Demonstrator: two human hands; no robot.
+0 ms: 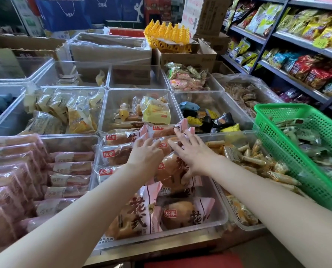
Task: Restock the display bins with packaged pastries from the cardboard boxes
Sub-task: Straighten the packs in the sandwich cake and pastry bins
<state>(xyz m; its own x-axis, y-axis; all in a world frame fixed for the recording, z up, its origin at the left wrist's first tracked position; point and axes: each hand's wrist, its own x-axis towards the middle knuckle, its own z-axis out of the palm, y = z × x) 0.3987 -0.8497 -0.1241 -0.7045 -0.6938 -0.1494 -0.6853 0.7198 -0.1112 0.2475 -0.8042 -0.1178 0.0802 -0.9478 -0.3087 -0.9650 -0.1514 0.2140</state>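
Overhead, clear display bins [224, 217] cover the desk; snack shelves [288, 43] stand right. Left hand [144, 152] and right hand [190, 153], fingers spread, press pink pastry packs [172, 169] in the near-centre bin, long axes running near-to-far.

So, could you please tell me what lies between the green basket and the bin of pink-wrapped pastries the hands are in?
In the head view, a clear bin of stick-shaped snacks sits between the green basket and the pastry bin.
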